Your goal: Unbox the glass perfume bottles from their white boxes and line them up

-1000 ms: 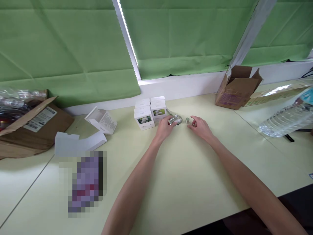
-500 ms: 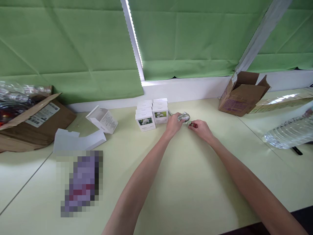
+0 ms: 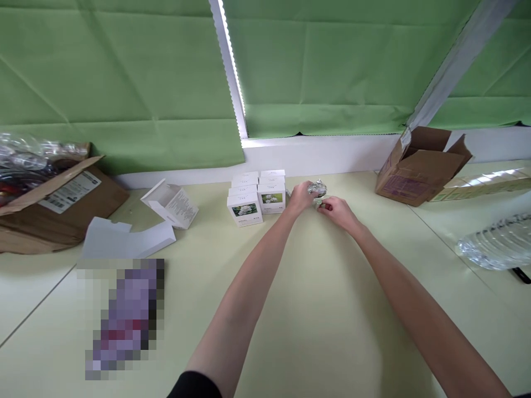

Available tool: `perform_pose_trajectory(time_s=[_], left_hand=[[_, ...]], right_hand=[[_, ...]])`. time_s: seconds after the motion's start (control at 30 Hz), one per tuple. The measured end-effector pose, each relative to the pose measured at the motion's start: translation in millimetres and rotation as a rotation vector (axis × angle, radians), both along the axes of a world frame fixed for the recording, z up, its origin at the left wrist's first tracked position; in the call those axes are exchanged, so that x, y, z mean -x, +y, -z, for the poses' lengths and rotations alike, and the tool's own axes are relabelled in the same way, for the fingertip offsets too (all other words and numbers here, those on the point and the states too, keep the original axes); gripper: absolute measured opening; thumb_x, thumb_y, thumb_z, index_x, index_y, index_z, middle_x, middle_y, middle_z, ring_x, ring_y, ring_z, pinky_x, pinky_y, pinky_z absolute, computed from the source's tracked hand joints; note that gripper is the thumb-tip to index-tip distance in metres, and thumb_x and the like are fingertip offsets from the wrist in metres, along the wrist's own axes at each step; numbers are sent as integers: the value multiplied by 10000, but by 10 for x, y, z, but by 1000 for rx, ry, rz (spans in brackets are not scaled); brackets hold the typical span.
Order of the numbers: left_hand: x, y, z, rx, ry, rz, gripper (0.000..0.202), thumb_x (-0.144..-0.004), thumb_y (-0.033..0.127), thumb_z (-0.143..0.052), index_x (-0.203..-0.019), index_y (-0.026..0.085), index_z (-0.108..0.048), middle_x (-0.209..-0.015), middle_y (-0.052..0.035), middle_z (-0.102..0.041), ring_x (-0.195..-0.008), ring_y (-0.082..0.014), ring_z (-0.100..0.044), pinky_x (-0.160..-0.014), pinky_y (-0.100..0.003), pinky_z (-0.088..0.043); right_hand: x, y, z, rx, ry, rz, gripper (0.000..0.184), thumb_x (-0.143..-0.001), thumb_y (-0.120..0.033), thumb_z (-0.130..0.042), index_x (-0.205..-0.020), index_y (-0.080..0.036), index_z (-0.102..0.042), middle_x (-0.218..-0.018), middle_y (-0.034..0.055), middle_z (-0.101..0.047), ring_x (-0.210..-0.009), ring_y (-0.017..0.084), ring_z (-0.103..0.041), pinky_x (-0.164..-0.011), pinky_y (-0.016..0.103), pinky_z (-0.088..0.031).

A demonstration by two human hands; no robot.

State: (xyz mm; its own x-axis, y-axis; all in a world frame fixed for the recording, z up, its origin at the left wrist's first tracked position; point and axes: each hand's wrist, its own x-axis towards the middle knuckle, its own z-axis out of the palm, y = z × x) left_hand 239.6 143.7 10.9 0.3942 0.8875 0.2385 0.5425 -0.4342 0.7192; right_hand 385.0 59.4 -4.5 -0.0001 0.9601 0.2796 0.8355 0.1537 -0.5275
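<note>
Beyond the middle of the table, my left hand (image 3: pixel 301 199) is closed round a shiny, crumpled silver foil-like bundle (image 3: pixel 318 188). Its exact kind cannot be made out. Close beside it, my right hand (image 3: pixel 340 213) has its thumb and fingers pinched on a small pale greenish piece (image 3: pixel 318 203) at the near side of the bundle. Whether the piece is joined to the bundle is unclear. Just left of my left hand stand several small white boxes (image 3: pixel 245 215) in two rows, with pictures of white flowers on their fronts.
An opened white box (image 3: pixel 172 207) and a white card piece (image 3: pixel 128 240) lie on the left, near a blurred purple item (image 3: pixel 128 315). A brown carton (image 3: pixel 70 193) holds plastic-wrapped things. At right are an open carton (image 3: pixel 418 171), a long yellowish box (image 3: pixel 481 182) and a clear bottle (image 3: pixel 498 243).
Both hands and the silver bundle have shifted slightly away from me, the left hand also a little rightward. The view has turned slightly. Both grips look the same.
</note>
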Motion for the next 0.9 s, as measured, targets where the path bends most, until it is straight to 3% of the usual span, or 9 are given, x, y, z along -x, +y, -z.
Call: perform_pose_trajectory(time_s=[0.2, 0.33, 0.43, 0.57, 0.77, 0.9], left_hand=[[-16, 111, 33, -4, -17, 32, 330, -865, 226, -657, -1189, 169, -683, -1128, -83, -738, -1037, -217, -664, -895, -288, -492], [10, 68, 17, 7, -25, 21, 498, -862, 242, -677, -1338, 130, -583, -1270, -134, -681, -1107, -236, -648, -934, -295, -480], [44, -52, 0, 24, -53, -31, 567, -891, 242, -650, -1420, 114, -487, -1361, -165, -616, -1100, -231, -647, -948, -304, -473], [122, -285, 0, -6, -107, -92, 484, -922, 250, -611, -1375, 118, -503, -1383, -168, -569, -1011, -199, -659, -956, -302, -466], [352, -632, -30, -126, -136, -6, 328, -925, 228, -603, -1245, 161, -575, -1311, -117, -581, -1019, -183, -636, -935, -282, -467], [517, -825, -123, -132, -144, 27, 230, -940, 226, -586, -1159, 164, -617, -1241, -92, -613, -906, -153, -635, -870, -267, -484]], right_hand=[[-34, 208, 22, -3, 16, 17, 104, -772, -263, -657, -701, -190, -681, -748, 22, -604, -691, 158, -525, -659, 275, -390], [-52, 212, 35, -17, 33, 26, 69, -755, -243, -678, -745, -187, -718, -758, 25, -627, -695, 160, -549, -676, 275, -422], [-82, 176, 48, -34, 54, 43, 111, -745, -202, -672, -824, -196, -750, -782, 27, -670, -707, 166, -585, -716, 283, -462], [-109, 173, 73, -62, 82, 85, 200, -745, -160, -631, -886, -191, -770, -855, 48, -731, -758, 184, -636, -782, 309, -509], [-68, 233, 120, -103, 122, 138, 245, -747, -138, -581, -900, -145, -771, -889, 62, -754, -804, 203, -666, -838, 331, -522], [-28, 222, 139, -120, 154, 164, 279, -754, -144, -575, -960, -106, -761, -918, 86, -761, -792, 203, -681, -817, 333, -537]])
